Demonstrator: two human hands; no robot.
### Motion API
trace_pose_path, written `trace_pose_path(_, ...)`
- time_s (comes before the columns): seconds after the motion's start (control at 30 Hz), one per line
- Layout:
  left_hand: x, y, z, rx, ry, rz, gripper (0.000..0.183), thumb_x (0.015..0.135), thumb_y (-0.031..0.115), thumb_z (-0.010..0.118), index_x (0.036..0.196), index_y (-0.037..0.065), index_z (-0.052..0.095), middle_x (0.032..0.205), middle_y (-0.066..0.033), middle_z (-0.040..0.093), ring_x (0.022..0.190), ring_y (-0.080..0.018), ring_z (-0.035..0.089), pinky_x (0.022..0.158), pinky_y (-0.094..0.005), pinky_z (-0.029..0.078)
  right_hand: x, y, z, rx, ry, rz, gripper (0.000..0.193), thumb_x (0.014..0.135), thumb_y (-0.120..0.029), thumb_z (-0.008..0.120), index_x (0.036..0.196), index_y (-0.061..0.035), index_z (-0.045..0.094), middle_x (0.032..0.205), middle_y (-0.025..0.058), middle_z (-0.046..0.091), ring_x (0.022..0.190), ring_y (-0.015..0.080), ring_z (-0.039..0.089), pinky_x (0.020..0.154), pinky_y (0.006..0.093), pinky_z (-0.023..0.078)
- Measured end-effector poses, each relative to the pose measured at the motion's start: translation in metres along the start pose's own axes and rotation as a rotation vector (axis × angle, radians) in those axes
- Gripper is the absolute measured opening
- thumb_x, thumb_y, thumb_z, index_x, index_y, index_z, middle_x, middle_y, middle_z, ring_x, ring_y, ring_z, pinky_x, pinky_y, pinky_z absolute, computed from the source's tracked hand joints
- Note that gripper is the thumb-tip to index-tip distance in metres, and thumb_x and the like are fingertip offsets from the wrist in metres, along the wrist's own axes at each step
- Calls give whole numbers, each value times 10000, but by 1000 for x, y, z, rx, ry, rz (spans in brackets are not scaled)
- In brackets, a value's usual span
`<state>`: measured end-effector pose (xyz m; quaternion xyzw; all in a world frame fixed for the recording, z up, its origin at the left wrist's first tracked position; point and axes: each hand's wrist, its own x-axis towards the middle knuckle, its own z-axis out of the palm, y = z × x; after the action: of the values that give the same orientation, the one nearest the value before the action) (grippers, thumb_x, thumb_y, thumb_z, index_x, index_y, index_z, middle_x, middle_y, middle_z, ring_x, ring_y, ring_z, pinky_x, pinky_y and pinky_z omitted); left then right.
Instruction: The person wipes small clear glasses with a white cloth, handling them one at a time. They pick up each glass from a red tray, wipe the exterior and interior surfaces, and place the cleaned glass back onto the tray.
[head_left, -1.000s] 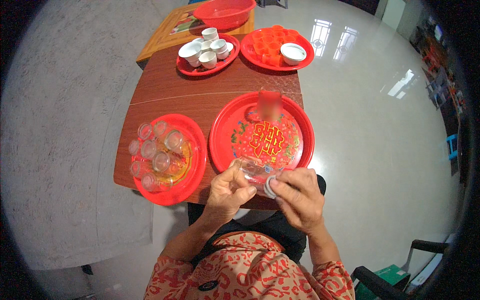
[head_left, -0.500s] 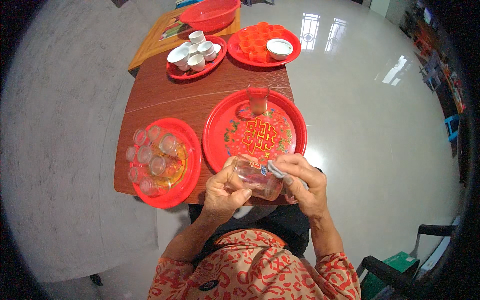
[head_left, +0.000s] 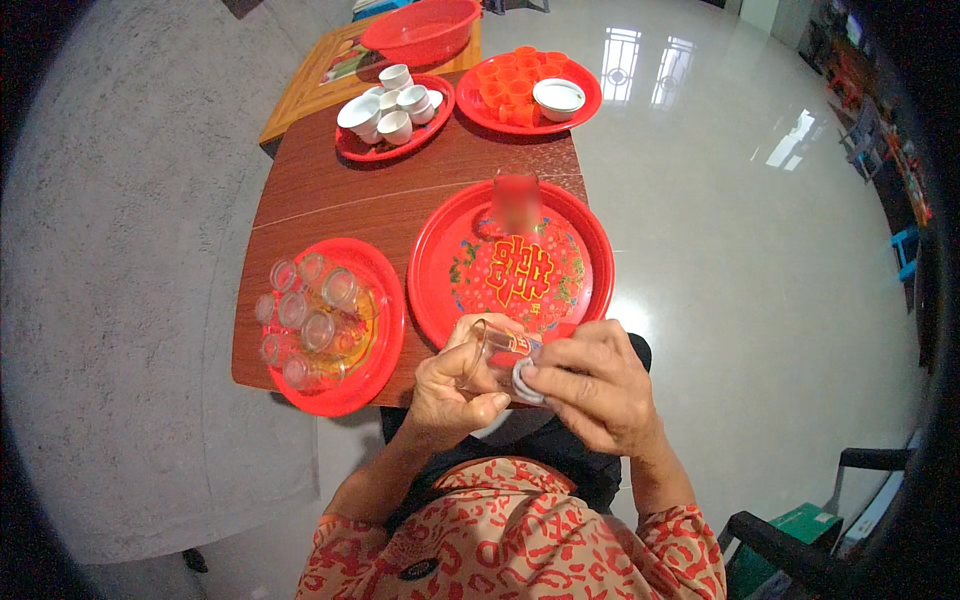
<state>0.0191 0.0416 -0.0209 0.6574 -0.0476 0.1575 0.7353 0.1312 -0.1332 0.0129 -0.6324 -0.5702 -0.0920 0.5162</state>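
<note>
A: Where is the clear drinking glass (head_left: 492, 352) with the coloured printed mark?
B: In both hands, at the near edge of a brown wooden table (head_left: 310, 195), tipped on its side. The left hand (head_left: 447, 395) grasps one end, its grip closed around the glass.

A: And the right hand (head_left: 605, 385)?
B: Its grip is clenched on a small greyish-white cloth (head_left: 524, 382), pressed to the other end of the glass; the fingers hide much of the cloth.

A: What lies just beyond?
B: A large round red tray (head_left: 424, 275) with a gold-outlined emblem and floral decoration. One reddish-looking glass (head_left: 516, 207), blurred, is in its far part.

A: To the left?
B: A smaller red tray (head_left: 345, 402) bearing a cluster of clear glass tumblers (head_left: 318, 330), near the table's left edge.

A: At the far end?
B: Two red trays side by side: the left tray (head_left: 432, 138) carries white cups (head_left: 395, 126), some stacked; the right tray (head_left: 592, 90) carries bright orange cups (head_left: 510, 88) and a white bowl (head_left: 558, 97). Behind them sits a wide red basin (head_left: 425, 38).
</note>
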Motion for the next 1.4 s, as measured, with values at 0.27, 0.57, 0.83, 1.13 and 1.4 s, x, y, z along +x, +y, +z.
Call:
trace_pose_path(0.27,-2,10,14,-102,64,-125,140,690,28,666,638,70,544,1193,-180,490,1233,-256,404,1045,-431,302,5,23,4,430,-58,335,247,792,-13,628,1035,-2,675,997,120,650,918,252,611,809,353,457)
trace_pose_path(0.57,2,12,15,-66,31,-78,209,710,10,665,648,69,474,1146,-140,506,1188,-224,432,1005,-396,347,10,3,-5,111,-38,9,319,719,-31,689,1036,-54,684,1011,65,642,820,226,566,736,352,434)
trace_pose_path(0.83,4,20,21,57,16,-72,113,698,-5,660,796,14,609,1137,-128,518,1143,-210,463,985,-368,362,10,-13,4,-19,-20,-70,364,673,-45,717,1035,-64,687,1024,56,635,789,215,547,700,335,449)
trace_pose_path(1.13,-6,9,13,135,-39,-15,116,689,13,683,673,26,570,1192,-175,479,1187,-249,441,1005,-392,338,9,3,16,287,42,333,256,774,7,616,1025,-14,664,953,112,630,828,261,594,736,352,462)
trace_pose_path(1.4,-5,8,10,30,48,-64,90,703,-35,664,718,17,592,1237,-167,462,1197,-237,450,1009,-384,351,9,-7,16,-38,4,-9,377,686,-33,725,1057,-21,663,1026,97,630,821,247,566,710,352,454)
